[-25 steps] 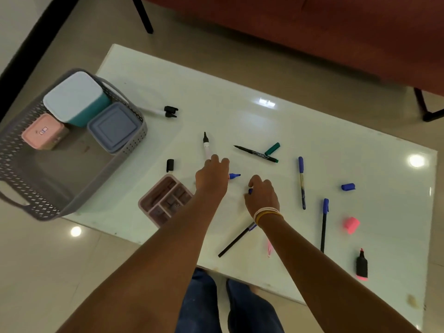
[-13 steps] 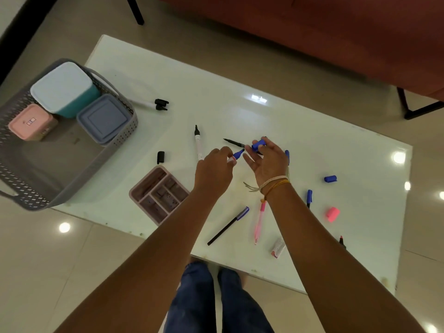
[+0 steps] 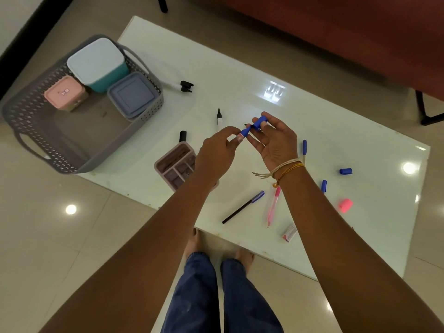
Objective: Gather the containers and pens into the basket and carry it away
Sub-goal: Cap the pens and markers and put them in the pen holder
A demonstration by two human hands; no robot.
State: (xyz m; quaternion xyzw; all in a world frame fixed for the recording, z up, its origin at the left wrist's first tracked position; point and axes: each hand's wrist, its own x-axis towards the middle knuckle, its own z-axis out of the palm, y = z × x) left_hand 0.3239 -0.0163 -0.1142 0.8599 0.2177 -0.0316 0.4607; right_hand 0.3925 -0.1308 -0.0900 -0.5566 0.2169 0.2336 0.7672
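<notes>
Left hand (image 3: 217, 153) grip clamped on blue marker (image 3: 243, 133), right hand (image 3: 276, 143) pinching blue cap (image 3: 259, 122)

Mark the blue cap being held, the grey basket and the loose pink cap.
blue cap (image 3: 260, 123), head view, middle of the cap in the right hand's fingers.
grey basket (image 3: 144, 119), head view, perforated wall nearest the table.
pink cap (image 3: 346, 205), head view, centre of its body.

Both forearms are seen bare, with no sleeves in view, running from the lower corners of the frame toward the centre. Thin cream and orange thread bands (image 3: 287, 167), with loose knotted ends, are worn around the right wrist. Dark blue denim trousers (image 3: 199, 292) are worn, and both feet are left bare at lower centre.
</notes>
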